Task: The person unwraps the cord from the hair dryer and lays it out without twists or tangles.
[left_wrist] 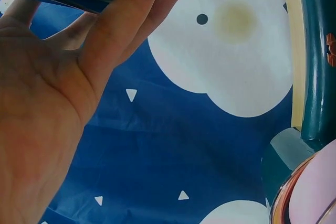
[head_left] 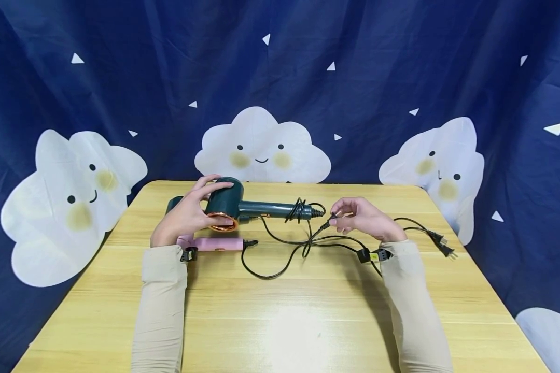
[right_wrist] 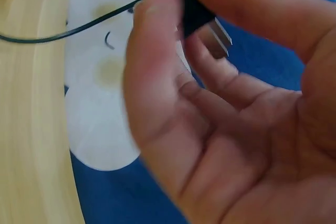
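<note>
My left hand (head_left: 186,213) grips the barrel of a dark green hair dryer (head_left: 266,209), thumb near its copper-coloured rim and fingers over the top. Its handle points right, with black cord wound around the end. In the right wrist view, thumb and fingers of my right hand (right_wrist: 252,124) pinch a black plug (right_wrist: 197,11) whose flat metal prongs show. A pink hair dryer (head_left: 220,244) lies below the held one, partly hidden by my left hand and wrist. Behind, a second green hair dryer (left_wrist: 317,61) is mostly covered in the head view.
Black cords (head_left: 280,274) loop across the wooden table (head_left: 270,321) toward the right. Two more plugs (head_left: 441,243) lie near the table's right edge. A dark blue curtain (head_left: 373,93) with white clouds stands around the back and sides.
</note>
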A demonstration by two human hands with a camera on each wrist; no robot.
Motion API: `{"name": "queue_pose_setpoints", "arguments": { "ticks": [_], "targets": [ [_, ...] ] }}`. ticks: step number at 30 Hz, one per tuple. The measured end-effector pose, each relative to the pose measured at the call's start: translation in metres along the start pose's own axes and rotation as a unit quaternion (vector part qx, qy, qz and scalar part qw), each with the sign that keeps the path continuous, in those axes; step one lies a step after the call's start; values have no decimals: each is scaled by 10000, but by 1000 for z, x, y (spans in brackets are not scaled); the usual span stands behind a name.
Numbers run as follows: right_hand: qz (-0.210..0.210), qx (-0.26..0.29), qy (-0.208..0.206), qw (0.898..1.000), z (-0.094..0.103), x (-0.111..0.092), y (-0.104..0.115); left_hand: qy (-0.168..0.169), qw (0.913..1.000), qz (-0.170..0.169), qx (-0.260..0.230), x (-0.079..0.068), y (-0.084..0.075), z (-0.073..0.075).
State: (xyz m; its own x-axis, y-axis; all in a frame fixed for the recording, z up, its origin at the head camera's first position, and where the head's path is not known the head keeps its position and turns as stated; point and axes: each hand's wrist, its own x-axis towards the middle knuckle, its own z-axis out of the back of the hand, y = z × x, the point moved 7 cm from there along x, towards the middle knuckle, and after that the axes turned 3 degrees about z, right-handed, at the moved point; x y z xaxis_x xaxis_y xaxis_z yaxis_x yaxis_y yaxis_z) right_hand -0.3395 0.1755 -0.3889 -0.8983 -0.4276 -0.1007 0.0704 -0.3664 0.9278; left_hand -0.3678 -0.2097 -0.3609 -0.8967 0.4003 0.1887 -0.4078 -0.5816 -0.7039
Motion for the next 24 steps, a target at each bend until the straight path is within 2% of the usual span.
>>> {"name": "queue_pose_setpoints", "arguments": {
  "ticks": [5,11,17,24],
  "targets": [
    [-236,531,-276,9979,1,3,-4,31,9999,-126,-9,1,-3,-1],
    [-275,1016,-696,9920,2,9,-6,127,9995,-278,-12,2,-7,-4],
    [-2,1084,-1094,9881,5,12,-5,149,9990,-423,61,3,-11,-5],
    [464,1483,-1560,9755,10,13,-2,170,9988,-446,89,3,-13,-7]
  ]
}}
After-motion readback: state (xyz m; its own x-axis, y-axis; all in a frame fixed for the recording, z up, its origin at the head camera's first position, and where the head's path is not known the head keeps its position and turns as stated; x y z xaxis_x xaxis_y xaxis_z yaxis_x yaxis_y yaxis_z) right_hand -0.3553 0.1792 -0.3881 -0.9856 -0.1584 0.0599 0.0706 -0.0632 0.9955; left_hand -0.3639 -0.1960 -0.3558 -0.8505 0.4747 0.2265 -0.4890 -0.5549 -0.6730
